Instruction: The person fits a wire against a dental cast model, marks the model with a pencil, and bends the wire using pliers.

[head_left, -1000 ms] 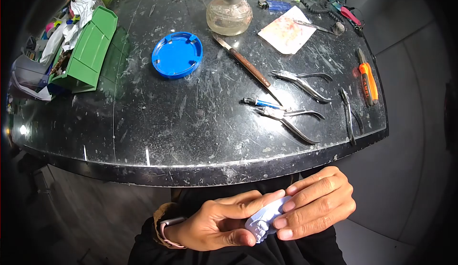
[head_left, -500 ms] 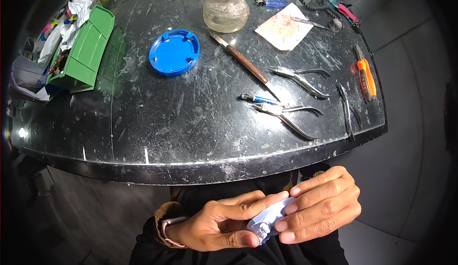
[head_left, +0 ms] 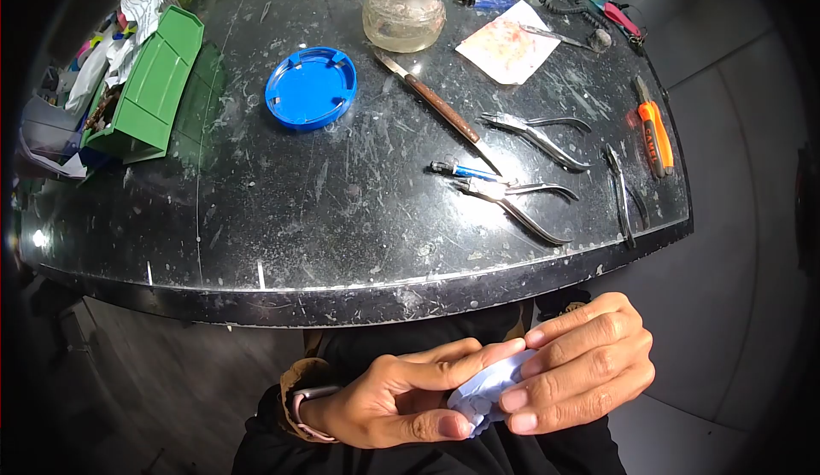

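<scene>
A pale blue plaster dental cast [head_left: 491, 389] is held over my lap, in front of the table edge. My left hand [head_left: 406, 396] grips its left end between thumb and fingers. From the other side, the fingers of my right hand [head_left: 589, 364] wrap over the cast and cover its right part. Tooth-like bumps show along its lower left side, near my left thumb. My two index fingers nearly meet at the top of the cast.
On the black table [head_left: 342, 227] lie several metal pliers [head_left: 521, 206], a wooden-handled wax knife [head_left: 440, 109], a blue pen-like tool [head_left: 470, 171] and orange-handled cutters [head_left: 654, 133]. Farther back are a blue lid [head_left: 310, 90], a glass spirit lamp [head_left: 403, 22], stained paper [head_left: 511, 43] and a green bin [head_left: 162, 82].
Both hands have shifted slightly to the right with the cast, which appears tilted a little differently. The table things sit slightly higher in view; their arrangement is the same.
</scene>
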### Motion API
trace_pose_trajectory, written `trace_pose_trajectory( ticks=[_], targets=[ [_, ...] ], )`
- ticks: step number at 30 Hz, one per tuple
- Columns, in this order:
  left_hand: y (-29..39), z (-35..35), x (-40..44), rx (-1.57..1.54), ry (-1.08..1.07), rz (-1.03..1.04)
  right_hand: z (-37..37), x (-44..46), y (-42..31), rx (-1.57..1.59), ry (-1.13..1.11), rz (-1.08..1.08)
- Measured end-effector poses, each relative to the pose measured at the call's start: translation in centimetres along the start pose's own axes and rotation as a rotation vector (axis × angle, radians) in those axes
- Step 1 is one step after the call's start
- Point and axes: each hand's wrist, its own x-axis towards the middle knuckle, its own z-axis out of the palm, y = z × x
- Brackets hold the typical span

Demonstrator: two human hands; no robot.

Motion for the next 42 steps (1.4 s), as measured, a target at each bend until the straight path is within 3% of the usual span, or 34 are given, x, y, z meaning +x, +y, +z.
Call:
trace_pose_trajectory(
  ticks=[3, 9, 21, 42],
  targets=[
    [-0.3, -0.7, -0.1, -0.03, -0.131, 0.047, -0.3, 0.2, -0.2, -0.009, -0.032, 0.004],
    [-0.2, -0.8, -0.2, -0.077, -0.15, -0.034, -0.5, 0.1, -0.5, -0.047, -0.053, 0.003],
    [-0.8, -1.2, 0.1, -0.044, -0.203, 0.033, -0.9, 0.4, -0.6, -0.085, -0.09, 0.008],
    [-0.9, -1.1, 0.5, -0.335, -0.148, -0.099, -0.9, 0.4, -0.5, -0.123, -0.074, 0.064]
  ],
)
